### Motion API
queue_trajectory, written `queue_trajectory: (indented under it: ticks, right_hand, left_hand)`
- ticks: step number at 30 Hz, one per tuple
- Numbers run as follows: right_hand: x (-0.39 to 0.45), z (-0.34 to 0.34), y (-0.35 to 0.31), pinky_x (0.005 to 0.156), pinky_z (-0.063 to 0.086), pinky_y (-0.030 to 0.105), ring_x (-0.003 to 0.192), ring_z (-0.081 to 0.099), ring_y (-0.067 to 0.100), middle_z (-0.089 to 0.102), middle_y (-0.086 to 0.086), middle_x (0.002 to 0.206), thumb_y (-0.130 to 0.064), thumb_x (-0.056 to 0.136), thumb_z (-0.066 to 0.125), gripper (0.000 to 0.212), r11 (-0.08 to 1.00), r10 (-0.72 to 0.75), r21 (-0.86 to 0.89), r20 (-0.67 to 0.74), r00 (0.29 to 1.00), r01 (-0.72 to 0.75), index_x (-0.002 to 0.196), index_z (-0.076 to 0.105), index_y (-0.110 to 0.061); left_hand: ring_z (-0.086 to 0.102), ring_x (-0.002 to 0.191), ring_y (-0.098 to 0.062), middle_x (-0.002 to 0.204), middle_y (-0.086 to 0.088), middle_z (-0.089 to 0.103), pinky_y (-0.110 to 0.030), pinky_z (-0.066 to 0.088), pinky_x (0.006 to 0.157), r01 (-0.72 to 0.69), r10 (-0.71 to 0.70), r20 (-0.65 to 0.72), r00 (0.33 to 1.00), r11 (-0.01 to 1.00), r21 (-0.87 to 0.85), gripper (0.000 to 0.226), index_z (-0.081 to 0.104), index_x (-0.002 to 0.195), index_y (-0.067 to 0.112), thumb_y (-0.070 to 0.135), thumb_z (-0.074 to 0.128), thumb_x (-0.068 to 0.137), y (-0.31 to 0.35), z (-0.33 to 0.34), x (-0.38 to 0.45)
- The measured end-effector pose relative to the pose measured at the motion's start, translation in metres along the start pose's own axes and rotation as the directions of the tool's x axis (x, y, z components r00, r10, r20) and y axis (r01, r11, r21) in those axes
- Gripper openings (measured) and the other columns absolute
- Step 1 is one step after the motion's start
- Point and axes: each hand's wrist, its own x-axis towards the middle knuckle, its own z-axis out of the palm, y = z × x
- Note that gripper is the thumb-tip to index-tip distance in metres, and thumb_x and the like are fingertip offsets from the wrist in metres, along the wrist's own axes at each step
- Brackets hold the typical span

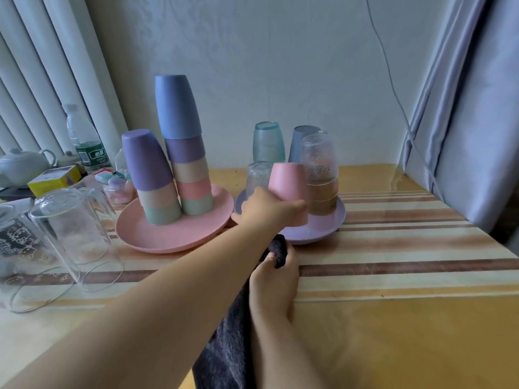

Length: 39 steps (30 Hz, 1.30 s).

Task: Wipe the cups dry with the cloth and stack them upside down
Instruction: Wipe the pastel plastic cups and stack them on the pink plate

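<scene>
My left hand [266,207] grips an upside-down pink cup [289,189] on the purple plate [323,234]. My right hand [273,279] holds a dark grey cloth [224,349] just in front of that plate; the cloth hangs down along my forearm. On the same plate stand a clear cup [257,175], a teal cup [268,143], a blue cup [299,141] and a stack of clear glasses [320,175]. On the pink plate [168,237] to the left stand two upside-down stacks: a short one topped by a purple cup [146,161] and a tall one topped by a blue cup [177,108].
Two clear glass mugs [70,228] lie upside down at the left on the striped table [393,262]. Behind them are a water bottle [85,141], a white teapot [22,165], a yellow box [54,179] and a small jar [118,188]. Curtains hang at left and right [471,122].
</scene>
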Motion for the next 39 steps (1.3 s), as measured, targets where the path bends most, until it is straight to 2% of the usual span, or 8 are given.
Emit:
queue_trajectory:
  ticks: [4,11,19,25,30,35,37,39]
  right_hand:
    - [-0.010,-0.005,-0.020,0.082,0.033,0.010,0.114,0.054,0.022,0.059,0.006,0.122,0.000,0.094,0.043,0.036,0.999,-0.029,0.041,0.030,0.999,0.028,0.128,0.052,-0.008]
    - [-0.028,-0.004,-0.049,0.078,0.032,0.009,0.110,0.051,0.003,0.051,-0.010,0.127,-0.018,0.093,0.052,0.040,0.981,-0.185,0.080,0.112,0.976,0.177,0.132,0.042,-0.023]
    - [-0.069,0.019,-0.043,0.106,0.019,0.004,0.134,0.021,-0.016,0.025,-0.025,0.147,-0.052,0.084,0.038,0.057,0.868,-0.454,0.060,0.499,0.738,0.494,0.137,0.021,-0.043]
    - [-0.050,0.001,-0.064,0.083,0.020,-0.013,0.102,0.026,-0.041,0.029,-0.040,0.121,-0.034,0.099,0.026,0.020,0.950,-0.306,0.074,0.393,0.867,0.302,0.116,0.031,-0.043]
    - [-0.049,-0.003,-0.068,0.097,0.035,0.005,0.122,0.041,-0.004,0.047,-0.017,0.129,-0.030,0.097,0.028,0.030,0.983,-0.149,0.164,0.462,0.874,0.081,0.111,0.054,-0.032]
    - [-0.078,0.001,-0.068,0.073,0.052,0.013,0.084,0.068,0.011,0.071,-0.005,0.095,-0.038,0.096,0.025,0.040,0.996,-0.064,0.002,0.696,0.715,0.086,0.084,0.060,-0.022]
    - [-0.083,0.002,-0.066,0.096,0.042,0.031,0.109,0.054,0.019,0.059,0.009,0.119,-0.057,0.094,0.026,0.053,0.997,-0.046,-0.012,0.700,0.712,0.076,0.104,0.060,-0.018]
    - [-0.081,0.005,-0.061,0.108,0.028,0.010,0.122,0.037,-0.019,0.039,-0.023,0.141,-0.059,0.092,0.029,0.050,0.988,-0.143,0.048,0.652,0.744,0.148,0.132,0.041,-0.031]
  left_hand:
    - [0.064,0.087,-0.019,0.095,-0.001,0.065,-0.031,0.052,0.076,-0.161,0.157,-0.037,0.987,0.933,-0.321,0.069,0.056,0.110,0.014,0.049,0.073,0.052,-0.017,-0.048,-0.013]
    - [0.064,0.085,-0.010,0.103,-0.003,0.063,-0.024,0.050,0.067,-0.136,0.087,-0.123,0.989,0.867,-0.478,0.068,0.049,0.116,0.021,0.042,0.083,0.061,-0.107,-0.107,-0.043]
    - [0.065,0.088,0.001,0.094,0.016,0.072,-0.017,0.046,0.073,-0.218,0.216,-0.071,0.974,0.797,-0.563,0.042,0.063,0.109,0.028,0.052,0.064,0.075,-0.141,-0.092,-0.075]
    - [0.059,0.107,0.010,0.115,0.026,0.067,-0.011,0.045,0.086,-0.289,0.422,0.132,0.897,0.785,-0.548,0.052,0.058,0.123,0.033,0.052,0.063,0.075,-0.145,-0.096,-0.084]
    - [0.065,0.106,-0.001,0.113,0.013,0.071,-0.015,0.049,0.082,-0.198,0.442,0.179,0.879,0.679,-0.707,0.052,0.069,0.113,0.030,0.054,0.061,0.068,-0.146,-0.105,-0.085]
    - [0.067,0.108,-0.017,0.115,-0.007,0.072,-0.036,0.051,0.093,-0.011,0.321,0.174,0.931,0.501,-0.865,0.059,0.071,0.112,0.017,0.049,0.066,0.063,-0.153,-0.114,-0.073]
    - [0.064,0.114,-0.019,0.119,-0.005,0.070,-0.037,0.045,0.098,-0.023,0.288,0.151,0.946,0.522,-0.852,0.068,0.065,0.120,0.016,0.053,0.066,0.063,-0.157,-0.119,-0.066]
    - [0.065,0.109,-0.017,0.115,-0.002,0.071,-0.031,0.049,0.090,-0.105,0.254,0.055,0.966,0.574,-0.812,0.068,0.064,0.119,0.020,0.059,0.066,0.063,-0.160,-0.119,-0.061]
